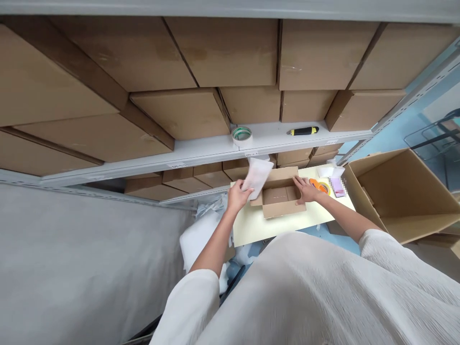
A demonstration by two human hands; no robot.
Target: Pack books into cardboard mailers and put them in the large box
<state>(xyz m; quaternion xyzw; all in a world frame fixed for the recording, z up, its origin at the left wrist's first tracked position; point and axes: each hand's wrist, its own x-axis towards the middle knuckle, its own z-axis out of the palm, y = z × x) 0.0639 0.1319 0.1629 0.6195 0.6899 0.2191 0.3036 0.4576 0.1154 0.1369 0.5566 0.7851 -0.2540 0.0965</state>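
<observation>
My left hand [237, 196] is closed on the lower edge of a thin white sheet [259, 176], perhaps foam or wrap, and holds it up over the left side of an open cardboard box [283, 209]. The box stands on a pale yellow tabletop [257, 229], its flaps up and its inside showing bare brown cardboard. At the box's right end, my right hand [306, 189] grips the wall, thumb and fingers spread along it. Just right of that hand lie an orange tape dispenser [316, 184] and a purple packet [338, 187].
A shelf [201, 149] full of cardboard boxes [230, 52] runs across in front, with a tape roll [242, 136] and a yellow-black cutter knife [303, 131] on its edge. A large open carton [409, 196] stands at right. White wrapping material [201, 237] lies left of the table.
</observation>
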